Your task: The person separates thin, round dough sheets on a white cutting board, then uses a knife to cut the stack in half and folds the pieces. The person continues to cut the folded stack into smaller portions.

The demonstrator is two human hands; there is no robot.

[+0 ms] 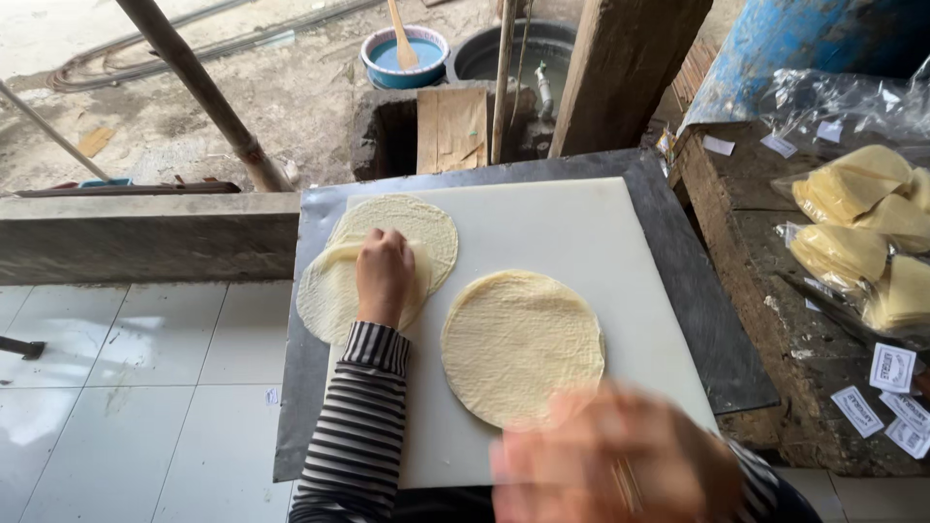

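Note:
My left hand (385, 274), in a black-and-white striped sleeve, rests knuckles-up on a thin round pale flatbread (327, 295) at the left of a white board (581, 232). That round overlaps a second flatbread (418, 221) just behind it. A third, larger flatbread (523, 344) lies alone in the middle of the board. My right hand (620, 460) is blurred at the board's near edge, just in front of the third round; whether it holds anything is unclear.
The board lies on a dark slab (697, 310). Clear bags of folded yellow flatbreads (862, 232) and small paper labels (891, 387) sit on a rough bench to the right. Behind are a wooden post (630, 68), a blue drum (785, 44) and a blue bowl (405, 56).

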